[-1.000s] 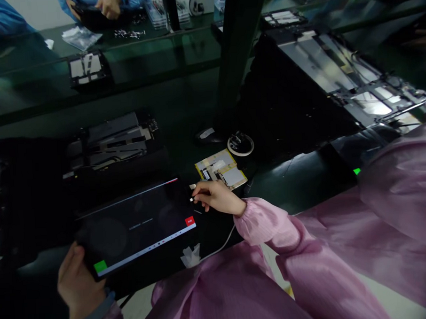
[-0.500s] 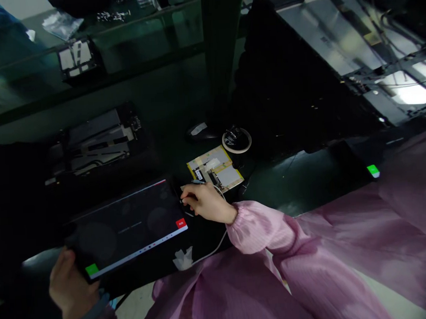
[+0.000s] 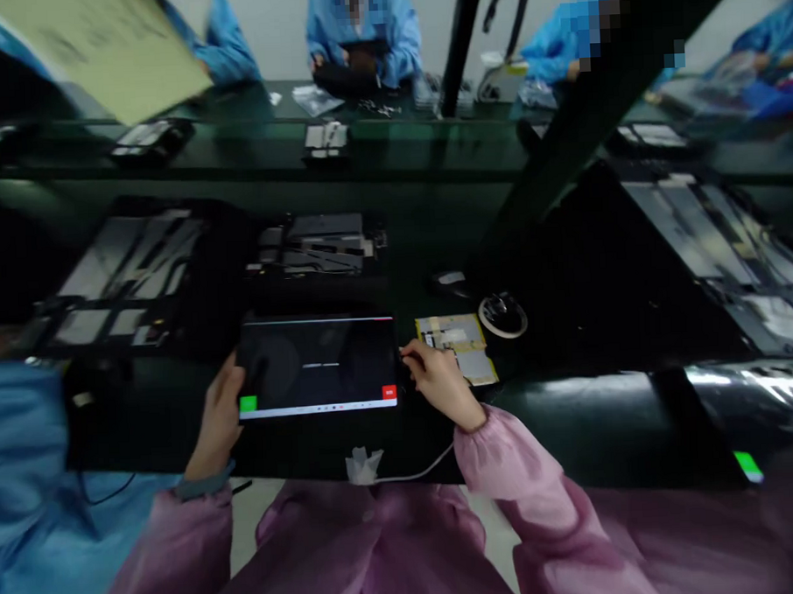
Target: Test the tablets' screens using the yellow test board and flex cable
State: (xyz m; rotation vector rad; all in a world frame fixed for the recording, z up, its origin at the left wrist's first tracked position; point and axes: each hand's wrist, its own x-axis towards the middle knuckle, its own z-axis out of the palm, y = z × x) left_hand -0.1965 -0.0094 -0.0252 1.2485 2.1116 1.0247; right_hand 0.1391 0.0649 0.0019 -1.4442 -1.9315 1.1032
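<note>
A tablet [image 3: 317, 366] with a dark lit screen, a green square at lower left and a red one at lower right, lies in front of me. My left hand [image 3: 218, 414] grips its left edge, thumb near the green square. Beside the right edge, my right hand [image 3: 441, 383] is closed in a pinch; whatever the fingertips hold is too small to make out. A white cable [image 3: 414, 476] runs from a piece of clear tape [image 3: 363, 465] at the table edge to below my right wrist. Behind that hand lies a flat battery pack [image 3: 475, 364] with yellow edges.
A roll of tape [image 3: 502, 315] and a dark mouse [image 3: 452, 281] lie beyond the battery. Opened device bodies [image 3: 328, 243] are stacked behind the tablet, with more at left [image 3: 132, 265] and right [image 3: 728, 230]. A slanted post [image 3: 560, 141] rises behind. People in blue work opposite and at left.
The view has swung up and levelled, bringing in the people opposite. My left hand still holds the tablet's left edge, and my right hand stays pinched by its right edge.
</note>
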